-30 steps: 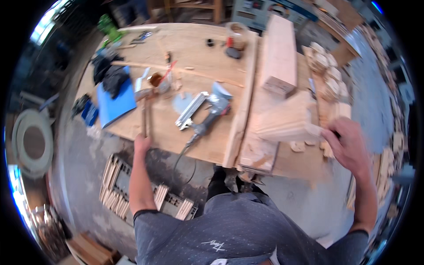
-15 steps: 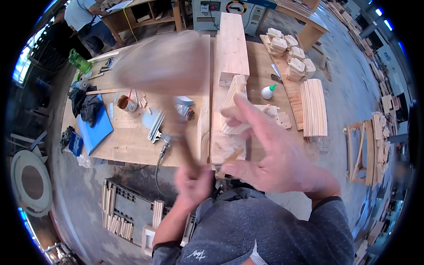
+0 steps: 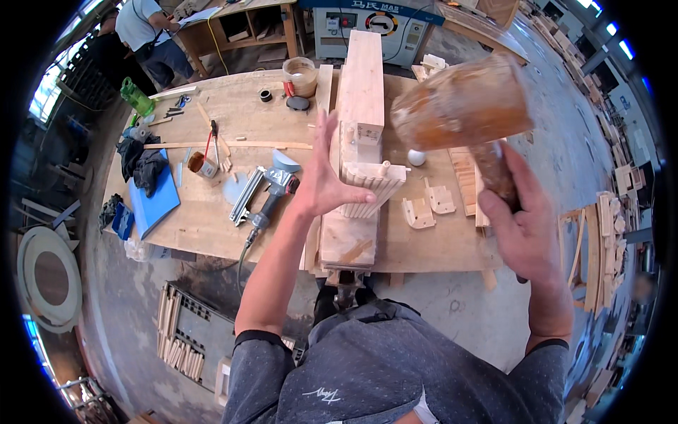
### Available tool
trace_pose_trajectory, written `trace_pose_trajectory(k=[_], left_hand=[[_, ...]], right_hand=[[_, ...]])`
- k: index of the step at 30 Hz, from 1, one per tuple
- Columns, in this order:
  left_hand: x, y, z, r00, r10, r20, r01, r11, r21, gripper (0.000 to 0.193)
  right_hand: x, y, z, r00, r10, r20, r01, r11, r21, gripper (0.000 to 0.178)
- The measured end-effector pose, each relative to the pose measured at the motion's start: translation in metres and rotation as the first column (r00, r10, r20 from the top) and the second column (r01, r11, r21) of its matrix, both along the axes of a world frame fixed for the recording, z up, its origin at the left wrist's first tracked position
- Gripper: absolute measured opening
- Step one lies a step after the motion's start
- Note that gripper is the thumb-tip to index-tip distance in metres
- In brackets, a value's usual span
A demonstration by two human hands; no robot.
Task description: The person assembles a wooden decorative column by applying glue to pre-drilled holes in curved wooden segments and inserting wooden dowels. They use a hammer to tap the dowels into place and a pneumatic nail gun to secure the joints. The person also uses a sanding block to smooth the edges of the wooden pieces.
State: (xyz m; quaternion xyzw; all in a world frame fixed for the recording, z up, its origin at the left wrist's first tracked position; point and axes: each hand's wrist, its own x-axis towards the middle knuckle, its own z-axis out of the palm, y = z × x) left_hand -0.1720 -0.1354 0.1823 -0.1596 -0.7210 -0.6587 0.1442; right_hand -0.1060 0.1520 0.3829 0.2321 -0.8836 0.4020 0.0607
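My right hand [image 3: 526,237] is wrapped round the handle of a big, worn wooden mallet [image 3: 462,106], raised over the right side of the bench. With fingers spread, my left hand [image 3: 321,187] is at the left side of a ribbed pale wood block [image 3: 385,189]. Its thumb reaches across the block's front; whether it touches cannot be told. A short dowel [image 3: 384,168] sticks up from the block's top. The block rests on a thick timber [image 3: 346,240] running away from me, with a long squared beam [image 3: 364,78] behind it.
A nail gun [image 3: 265,205] with a hose lies left of the timber. Nearby are a glue cup [image 3: 203,167] and blue board [image 3: 159,205]; a brown tub [image 3: 300,76] stands farther back. Drilled wood pieces [image 3: 418,213] lie right. Another person [image 3: 152,32] stands far left.
The mallet has passed from my left hand to my right and moved from left to right. My left hand is now open at the ribbed block, where my right hand was.
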Motion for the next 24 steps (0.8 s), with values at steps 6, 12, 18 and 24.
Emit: trace_pose_trajectory(k=[6,12,18,24], left_hand=[[-0.002,0.013,0.003,0.98,-0.039,0.194,0.032,0.999,0.035,0.118],[-0.005,0.008,-0.004,0.984,-0.003,0.179,0.013,0.998,-0.055,0.116],[-0.008,0.004,-0.004,0.978,-0.023,0.206,0.029,0.999,-0.028,0.115],[-0.008,0.003,-0.006,0.983,-0.05,0.179,0.054,0.998,-0.019,0.114]], right_hand=[[-0.023,-0.012,-0.01,0.989,0.145,0.004,-0.136,0.92,0.367,0.057],[-0.013,-0.002,0.004,0.993,-0.101,-0.064,0.099,0.995,-0.029,0.056],[-0.03,-0.008,-0.013,0.998,0.032,0.059,-0.048,0.948,0.314,0.061],[-0.054,-0.03,0.011,0.975,-0.024,-0.223,-0.017,0.983,-0.182,0.058]])
